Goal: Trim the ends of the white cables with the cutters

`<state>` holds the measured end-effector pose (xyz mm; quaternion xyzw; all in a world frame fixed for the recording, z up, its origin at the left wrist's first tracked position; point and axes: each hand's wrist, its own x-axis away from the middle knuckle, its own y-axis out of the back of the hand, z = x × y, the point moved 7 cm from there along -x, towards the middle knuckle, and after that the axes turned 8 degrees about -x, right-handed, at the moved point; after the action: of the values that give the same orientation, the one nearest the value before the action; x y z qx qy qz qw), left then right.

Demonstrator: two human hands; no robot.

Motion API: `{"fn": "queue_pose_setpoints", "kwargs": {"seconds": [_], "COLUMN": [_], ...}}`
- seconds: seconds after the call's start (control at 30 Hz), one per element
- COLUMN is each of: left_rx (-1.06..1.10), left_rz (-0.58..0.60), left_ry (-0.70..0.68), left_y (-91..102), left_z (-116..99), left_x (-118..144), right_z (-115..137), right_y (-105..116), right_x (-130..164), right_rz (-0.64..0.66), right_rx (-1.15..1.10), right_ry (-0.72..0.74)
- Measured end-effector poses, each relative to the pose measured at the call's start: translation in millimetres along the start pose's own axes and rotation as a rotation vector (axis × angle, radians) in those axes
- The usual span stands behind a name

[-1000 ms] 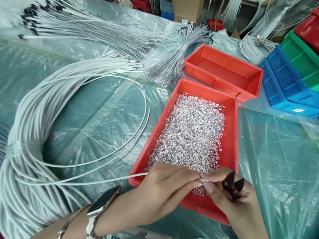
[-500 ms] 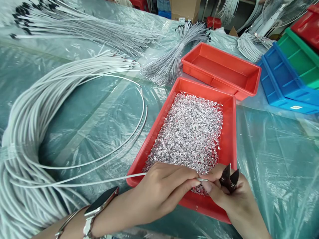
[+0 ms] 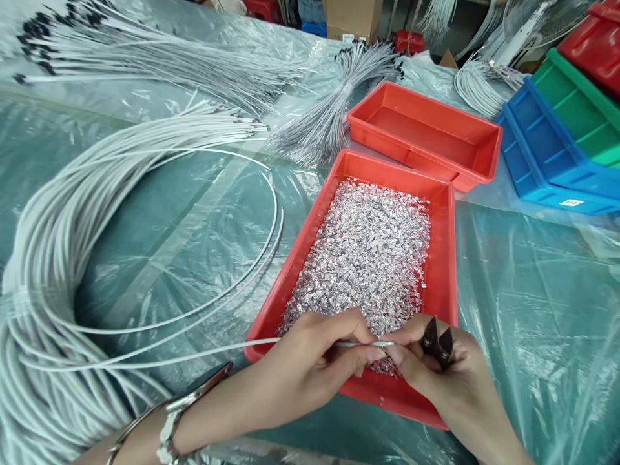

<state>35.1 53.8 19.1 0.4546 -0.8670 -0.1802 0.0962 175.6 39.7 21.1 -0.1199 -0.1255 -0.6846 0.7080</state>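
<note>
My left hand [image 3: 317,355] holds a thin white cable [image 3: 217,352] near its end, with the thumb below and the index finger above it. That cable comes from a large coiled bundle of white cables [image 3: 46,258] on the left. At the cable's tip, my right hand [image 3: 448,374] pinches with thumb and index finger. Tucked in the same hand are dark cutters [image 3: 437,343], their jaws pointing up and apart; the handles are hidden in the palm. Both hands are over the near end of a red tray [image 3: 443,278] with many small silvery foil scraps [image 3: 363,258].
Behind the tray stands another red tray [image 3: 426,139]. Blue and green bins [image 3: 547,142] are stacked at the right. Bundles of thin grey wires [image 3: 159,58] with black ends lie at the back. Clear plastic sheeting [image 3: 533,310] covers the green table.
My left thumb and index finger have parted a little and slid back, so more of the cable shows between them. My right hand stays at the tip. The view has shifted slightly.
</note>
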Motion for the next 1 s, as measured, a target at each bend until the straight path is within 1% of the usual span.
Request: {"fn": "queue_pose_setpoints", "kwargs": {"seconds": [0.17,0.33,0.43,0.63,0.73,0.87,1.0], "left_rx": [0.081,0.103,0.104,0.114,0.122,0.042,-0.015], "left_rz": [0.033,0.041,0.052,0.072,0.067,0.074,0.059], "left_ry": [0.012,0.008,0.005,-0.02,-0.081,-0.163,-0.205], "left_y": [-0.3,1.5,1.6,1.9,2.0,-1.0,-2.0], "left_z": [-2,-5,-6,-8,-11,-15,-18], "left_x": [-3,-4,-3,-3,-4,-4,-2], "right_z": [0,0,0,-5,-5,-3,4], "right_y": [-1,-1,-2,-2,-1,5,20], "right_x": [-1,-2,-2,-3,-6,-14,-19], "right_rz": [0.027,0.03,0.058,0.165,0.2,0.149,-0.027], "right_rx": [-0.029,-0.025,-0.033,-0.039,-0.02,0.048,0.179], "right_ry": [-0.013,-0.051,-0.067,-0.033,0.015,0.075,0.19]}}
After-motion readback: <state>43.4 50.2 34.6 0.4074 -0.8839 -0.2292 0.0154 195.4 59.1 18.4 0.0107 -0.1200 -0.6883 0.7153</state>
